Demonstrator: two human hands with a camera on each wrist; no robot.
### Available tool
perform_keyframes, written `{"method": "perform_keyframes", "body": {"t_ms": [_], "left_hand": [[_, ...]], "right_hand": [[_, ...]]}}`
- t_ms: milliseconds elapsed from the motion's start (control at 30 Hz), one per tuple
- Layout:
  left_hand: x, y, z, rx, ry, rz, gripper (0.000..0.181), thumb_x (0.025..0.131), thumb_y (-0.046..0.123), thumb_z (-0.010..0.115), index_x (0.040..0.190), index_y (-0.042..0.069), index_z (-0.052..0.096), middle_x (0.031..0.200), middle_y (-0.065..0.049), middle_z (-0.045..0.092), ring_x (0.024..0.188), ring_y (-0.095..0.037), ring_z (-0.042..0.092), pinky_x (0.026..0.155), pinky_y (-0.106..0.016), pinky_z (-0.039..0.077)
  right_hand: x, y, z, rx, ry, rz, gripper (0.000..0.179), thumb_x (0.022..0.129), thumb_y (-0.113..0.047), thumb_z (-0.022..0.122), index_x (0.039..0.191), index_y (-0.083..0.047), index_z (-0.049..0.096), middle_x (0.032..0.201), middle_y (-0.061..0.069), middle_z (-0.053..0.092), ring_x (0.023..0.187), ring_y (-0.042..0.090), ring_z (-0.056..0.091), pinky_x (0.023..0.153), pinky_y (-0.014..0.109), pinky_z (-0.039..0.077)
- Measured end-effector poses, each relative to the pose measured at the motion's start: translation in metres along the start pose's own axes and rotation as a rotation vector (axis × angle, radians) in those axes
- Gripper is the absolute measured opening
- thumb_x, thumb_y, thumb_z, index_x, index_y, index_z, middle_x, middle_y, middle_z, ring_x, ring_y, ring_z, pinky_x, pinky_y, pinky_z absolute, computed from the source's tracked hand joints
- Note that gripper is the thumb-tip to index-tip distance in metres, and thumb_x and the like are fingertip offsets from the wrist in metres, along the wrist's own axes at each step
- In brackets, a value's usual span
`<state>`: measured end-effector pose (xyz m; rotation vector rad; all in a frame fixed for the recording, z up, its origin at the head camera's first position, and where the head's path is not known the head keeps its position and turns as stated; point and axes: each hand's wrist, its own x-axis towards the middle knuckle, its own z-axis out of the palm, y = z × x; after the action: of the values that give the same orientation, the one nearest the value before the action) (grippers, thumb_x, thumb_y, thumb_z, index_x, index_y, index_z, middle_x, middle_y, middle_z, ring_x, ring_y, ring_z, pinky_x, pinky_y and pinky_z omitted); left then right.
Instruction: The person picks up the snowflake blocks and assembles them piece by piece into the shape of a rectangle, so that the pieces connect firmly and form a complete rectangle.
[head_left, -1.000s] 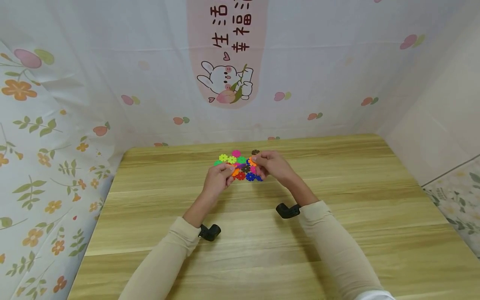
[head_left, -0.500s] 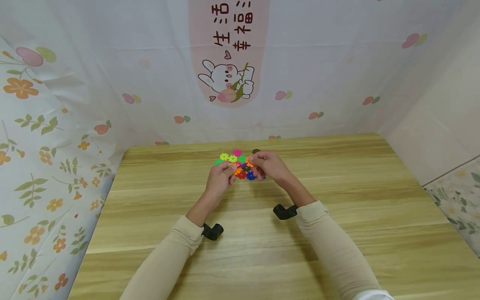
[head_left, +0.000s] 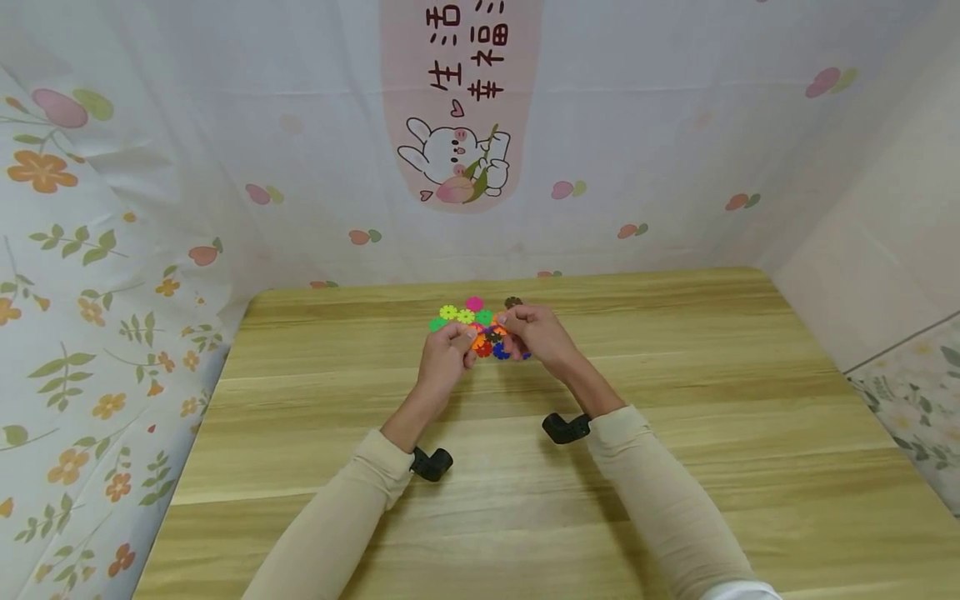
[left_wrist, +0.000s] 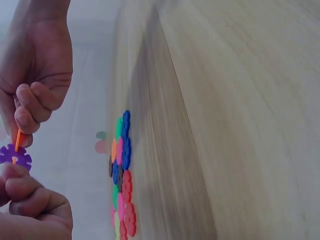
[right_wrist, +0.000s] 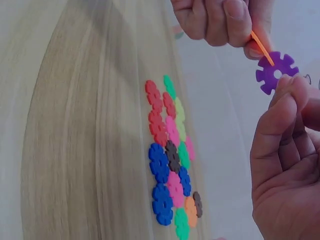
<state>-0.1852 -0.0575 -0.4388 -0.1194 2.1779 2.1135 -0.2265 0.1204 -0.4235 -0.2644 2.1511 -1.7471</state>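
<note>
My left hand (head_left: 444, 358) and right hand (head_left: 542, 340) work close together above the table. Between them is a purple notched plastic disc (right_wrist: 265, 76), the flower-shaped interlocking kind. The left hand pinches an orange disc (right_wrist: 262, 47), seen edge-on and slotted into the purple one. From the other side, the right hand pinches a second orange disc (left_wrist: 18, 140), its edge at a notch of the purple disc in the left wrist view. In the right wrist view the right fingertips overlap the purple rim and hide that second orange disc.
Several loose discs in red, blue, green, pink and brown lie flat together on the wood-grain table (head_left: 495, 517), among them a blue disc (right_wrist: 162, 205) and a red disc (left_wrist: 130, 219). A printed cloth (head_left: 315, 150) hangs behind the table's far edge.
Both hands have come slightly closer together, the right one moving left, so that its orange disc meets the purple disc. The loose discs on the table stay put.
</note>
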Motion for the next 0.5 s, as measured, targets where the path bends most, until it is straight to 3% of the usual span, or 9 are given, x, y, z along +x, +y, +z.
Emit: {"method": "perform_keyframes", "body": {"t_ms": [233,367,500], "left_hand": [[0.0007,-0.0007,-0.0028,0.026,-0.005,0.003,0.019,0.099,0.018,0.055,0.085,0.007,0.059,0.063,-0.004,0.055,0.055,-0.016,0.049,0.057,-0.033,0.047],[0.0006,-0.0015,-0.0051,0.024,-0.008,-0.016,0.016,0.098,0.019,0.057,0.095,0.005,0.065,0.079,-0.006,0.06,0.065,-0.024,0.06,0.069,-0.043,0.054],[0.0002,-0.0004,-0.007,0.022,-0.045,-0.019,0.024,0.099,0.025,0.058,0.107,0.005,0.068,0.095,-0.008,0.063,0.078,-0.032,0.067,0.081,-0.048,0.055]], "right_hand": [[0.0008,0.0021,-0.0036,-0.055,-0.017,0.005,0.039,0.101,-0.032,0.054,0.09,0.005,0.062,0.065,0.005,0.058,0.05,0.017,0.052,0.06,0.046,0.05],[0.0003,0.0026,-0.0027,-0.077,-0.033,0.006,0.04,0.1,-0.033,0.056,0.084,0.003,0.061,0.064,0.006,0.059,0.05,0.018,0.053,0.061,0.046,0.051],[-0.0009,0.002,0.0009,-0.098,-0.045,0.014,0.035,0.099,-0.031,0.056,0.081,-0.002,0.063,0.064,0.007,0.06,0.051,0.018,0.055,0.061,0.044,0.054]]}}
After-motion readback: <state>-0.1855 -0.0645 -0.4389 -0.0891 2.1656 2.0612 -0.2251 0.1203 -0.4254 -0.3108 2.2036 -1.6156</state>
